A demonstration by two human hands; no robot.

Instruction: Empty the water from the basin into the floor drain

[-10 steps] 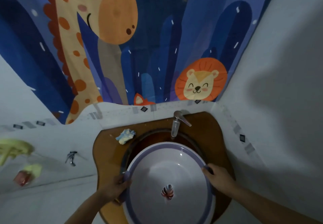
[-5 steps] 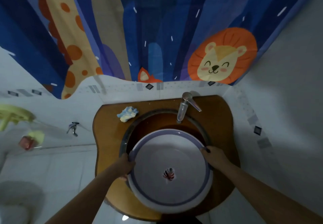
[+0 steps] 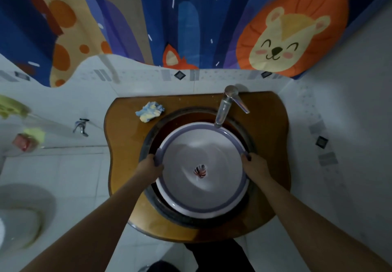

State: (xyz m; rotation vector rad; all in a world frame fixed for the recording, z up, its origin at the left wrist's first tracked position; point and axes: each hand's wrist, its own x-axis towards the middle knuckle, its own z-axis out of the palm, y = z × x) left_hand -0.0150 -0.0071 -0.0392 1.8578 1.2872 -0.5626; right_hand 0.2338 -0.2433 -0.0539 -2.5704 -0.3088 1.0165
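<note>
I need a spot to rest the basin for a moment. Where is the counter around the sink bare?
The brown counter is bare right of the chrome tap, and along its left edge below the crumpled blue-and-yellow cloth. The round white basin with a purple rim, gripped by left hand and right hand, fills the sink.

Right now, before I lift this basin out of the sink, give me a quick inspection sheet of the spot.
Surface: brown counter around a dark round sink.
Job's things: white basin with a purple rim sits in the sink, water inside; floor drain not in view.
Clutter: crumpled blue and yellow cloth on the counter, behind and left of the basin.
Hands: left hand and right hand grip opposite sides of the rim.
Cables: nothing seen.
Surroundings: faucet overhangs the basin's far edge; cartoon animal curtain behind; tiled wall to the right; small wall tap to the left.
</note>
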